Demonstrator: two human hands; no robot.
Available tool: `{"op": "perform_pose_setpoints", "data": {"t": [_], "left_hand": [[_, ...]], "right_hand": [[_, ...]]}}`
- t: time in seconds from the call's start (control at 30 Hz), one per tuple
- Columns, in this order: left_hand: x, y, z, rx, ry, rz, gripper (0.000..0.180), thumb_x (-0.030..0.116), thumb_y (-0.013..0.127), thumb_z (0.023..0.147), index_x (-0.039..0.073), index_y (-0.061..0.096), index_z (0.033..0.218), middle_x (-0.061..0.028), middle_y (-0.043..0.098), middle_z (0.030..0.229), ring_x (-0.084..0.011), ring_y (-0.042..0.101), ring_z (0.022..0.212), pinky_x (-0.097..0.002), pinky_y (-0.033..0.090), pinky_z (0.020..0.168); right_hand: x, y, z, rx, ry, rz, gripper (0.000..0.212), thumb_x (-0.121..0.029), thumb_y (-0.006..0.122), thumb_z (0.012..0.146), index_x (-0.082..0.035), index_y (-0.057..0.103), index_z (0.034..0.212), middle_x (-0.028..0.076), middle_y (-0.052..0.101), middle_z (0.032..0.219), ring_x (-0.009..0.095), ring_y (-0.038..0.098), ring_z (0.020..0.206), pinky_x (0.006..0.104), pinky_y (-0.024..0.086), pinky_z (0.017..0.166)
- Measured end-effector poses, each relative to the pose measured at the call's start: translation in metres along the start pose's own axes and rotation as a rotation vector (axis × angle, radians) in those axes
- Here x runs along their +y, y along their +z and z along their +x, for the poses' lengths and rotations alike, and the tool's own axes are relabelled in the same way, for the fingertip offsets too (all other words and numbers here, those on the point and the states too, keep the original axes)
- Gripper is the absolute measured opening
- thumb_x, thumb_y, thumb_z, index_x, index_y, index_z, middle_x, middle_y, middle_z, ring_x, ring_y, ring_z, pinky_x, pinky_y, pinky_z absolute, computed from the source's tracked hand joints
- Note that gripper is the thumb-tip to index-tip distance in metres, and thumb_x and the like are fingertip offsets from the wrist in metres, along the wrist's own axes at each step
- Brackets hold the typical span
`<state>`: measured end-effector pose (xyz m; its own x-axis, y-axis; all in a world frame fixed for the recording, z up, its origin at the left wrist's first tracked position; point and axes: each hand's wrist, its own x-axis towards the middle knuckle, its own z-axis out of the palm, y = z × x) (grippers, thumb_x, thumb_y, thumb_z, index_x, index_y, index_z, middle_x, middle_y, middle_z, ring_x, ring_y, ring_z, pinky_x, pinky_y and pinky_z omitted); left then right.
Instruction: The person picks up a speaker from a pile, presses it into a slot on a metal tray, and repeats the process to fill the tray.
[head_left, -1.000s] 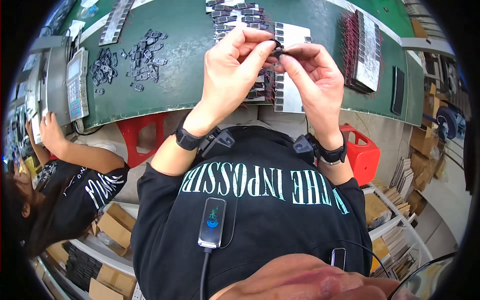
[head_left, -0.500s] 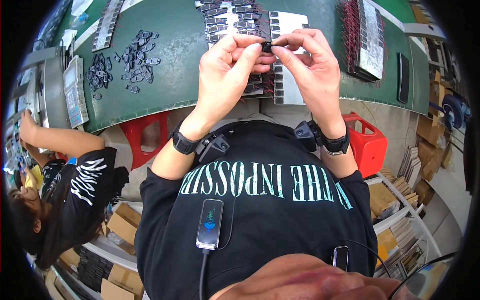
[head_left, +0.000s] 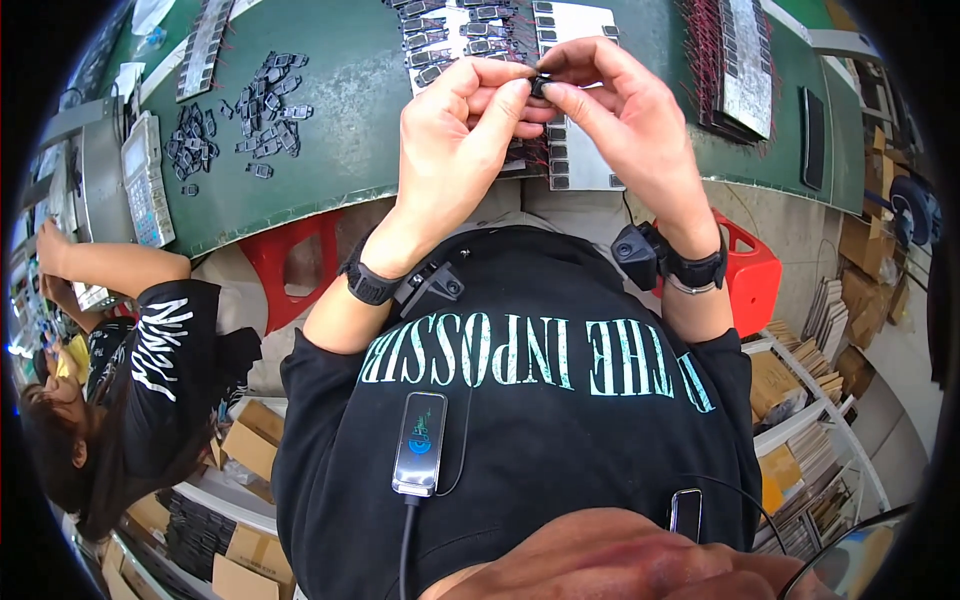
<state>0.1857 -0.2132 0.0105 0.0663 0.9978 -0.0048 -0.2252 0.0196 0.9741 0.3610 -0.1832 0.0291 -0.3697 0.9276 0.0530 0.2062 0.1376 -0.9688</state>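
Over the near edge of a green-topped table [head_left: 340, 130], my two hands meet fingertip to fingertip around one small black part [head_left: 541, 86]. My left hand [head_left: 455, 145] pinches it from the left with thumb and fingers. From the other side, my right hand [head_left: 635, 120] grips it between thumb and bent fingers. The fingers cover most of the part, so its exact kind does not show. Below and behind the hands lies a pale board [head_left: 592, 170] edged with small black rectangular parts. Another board [head_left: 455, 35] beyond my left hand carries rows of similar parts with thin wires.
Loose black parts [head_left: 270, 110] lie heaped on the left. A stack of boards with red wires [head_left: 745, 75] and a black flat slab [head_left: 812, 138] are on the right. Red stools [head_left: 755, 278] stand below the table edge. A co-worker [head_left: 150, 330] is at the left.
My right wrist has swung slightly outward to the right, and its fingers have shifted on the small part. Both hands still pinch it. The whole view has moved a little.
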Motion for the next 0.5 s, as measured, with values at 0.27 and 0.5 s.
{"op": "perform_pose_setpoints", "data": {"t": [0.27, 0.5], "left_hand": [[0.001, -0.002, -0.004, 0.014, -0.040, -0.002, 0.015, 0.002, 0.061, 0.096, -0.005, 0.061, 0.109, -0.0144, 0.072, 0.096, -0.0174, 0.072, 0.088, -0.0278, 0.061, 0.078], [0.013, -0.013, 0.009, -0.014, -0.165, -0.208, 0.016, 0.004, 0.063, 0.095, -0.006, 0.060, 0.108, -0.0168, 0.072, 0.094, -0.0201, 0.073, 0.086, -0.0281, 0.061, 0.078]], "right_hand": [[-0.005, 0.006, -0.003, 0.017, -0.053, -0.093, 0.023, -0.002, 0.062, 0.094, 0.001, 0.061, 0.117, 0.005, 0.065, 0.107, 0.012, 0.062, 0.104, 0.0257, 0.052, 0.089], [-0.009, 0.009, 0.000, 0.064, 0.035, 0.204, 0.026, -0.002, 0.061, 0.096, 0.001, 0.061, 0.122, 0.006, 0.065, 0.109, 0.012, 0.061, 0.105, 0.0259, 0.051, 0.092]]}}
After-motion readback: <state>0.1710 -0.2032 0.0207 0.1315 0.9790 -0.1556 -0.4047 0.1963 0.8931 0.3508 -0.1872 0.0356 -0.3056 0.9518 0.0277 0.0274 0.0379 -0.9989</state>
